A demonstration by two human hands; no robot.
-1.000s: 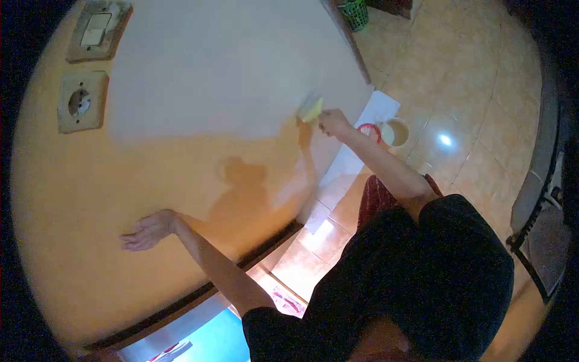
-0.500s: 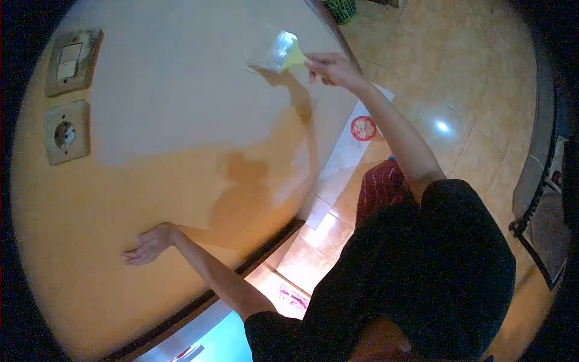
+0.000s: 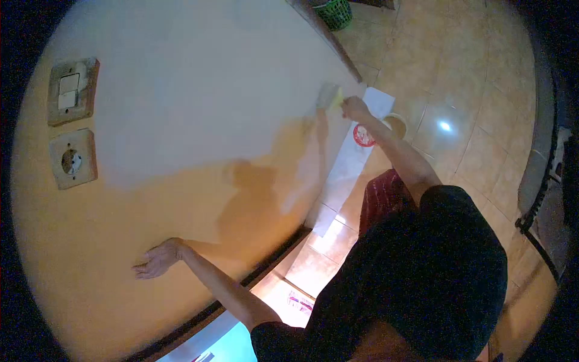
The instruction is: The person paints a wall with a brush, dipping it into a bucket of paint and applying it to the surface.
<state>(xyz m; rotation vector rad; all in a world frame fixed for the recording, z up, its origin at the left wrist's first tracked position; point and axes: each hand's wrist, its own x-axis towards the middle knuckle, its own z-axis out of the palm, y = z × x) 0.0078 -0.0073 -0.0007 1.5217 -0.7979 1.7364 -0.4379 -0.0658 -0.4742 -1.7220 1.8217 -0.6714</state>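
Observation:
In my right hand (image 3: 356, 108) is a wide paintbrush (image 3: 332, 96) with a yellow-green handle, its blurred bristles against the wall near its right side. Pale paint covers the upper part of the wall (image 3: 205, 90), while the lower part is yellow-orange. My left hand (image 3: 159, 258) is at the lower yellow part, fingers stretched out and holding nothing; whether it touches the wall is hard to tell. My shadow falls across the wall between both hands.
A light switch (image 3: 69, 90) and a power socket (image 3: 73, 160) sit on the wall at left. On the floor, a red-rimmed container (image 3: 364, 135) stands on a white sheet (image 3: 379, 102), beside a round tan container (image 3: 396, 125). A green basket (image 3: 333, 14) stands at the top.
My right hand and the paintbrush have moved down and to the right along the wall. The tan container has come into view. My left hand keeps its pose as the view shifts slightly.

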